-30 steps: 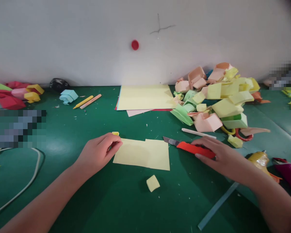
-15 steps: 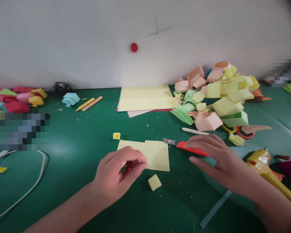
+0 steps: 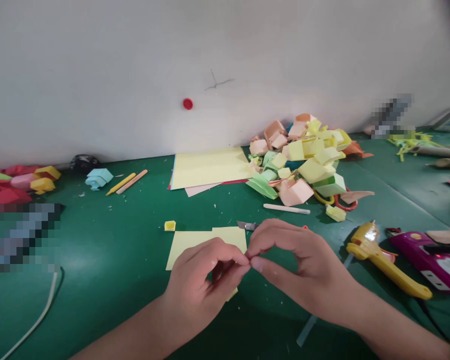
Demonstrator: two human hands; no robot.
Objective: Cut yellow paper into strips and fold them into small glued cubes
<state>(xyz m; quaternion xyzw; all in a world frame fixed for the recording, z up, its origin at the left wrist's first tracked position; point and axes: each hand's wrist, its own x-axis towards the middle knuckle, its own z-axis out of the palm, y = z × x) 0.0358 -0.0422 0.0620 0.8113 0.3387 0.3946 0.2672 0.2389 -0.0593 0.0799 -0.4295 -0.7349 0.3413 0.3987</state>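
Observation:
My left hand [image 3: 204,275] and my right hand [image 3: 300,265] meet fingertip to fingertip in a pinch over the green table. Whatever is between their fingers is too small or too hidden to make out. Behind my left hand lies a cut piece of pale yellow paper [image 3: 187,245], partly covered by it. A small yellow paper piece [image 3: 232,295] peeks out below that hand. The utility knife [image 3: 248,226] shows its blade, while my right hand hides most of its red handle. A tiny open yellow paper box [image 3: 170,226] sits just beyond the paper's left corner.
Stacked coloured paper [image 3: 210,167] lies by the wall, beside a heap of folded paper boxes [image 3: 300,160]. To the right are a yellow glue gun [image 3: 386,262] and a purple device [image 3: 427,257]. A white pen [image 3: 287,208] lies before the heap. A cable [image 3: 47,310] curves at left.
My right hand has moved left from above the knife, and its fingers have closed to meet my left fingertips. The view has turned to the right.

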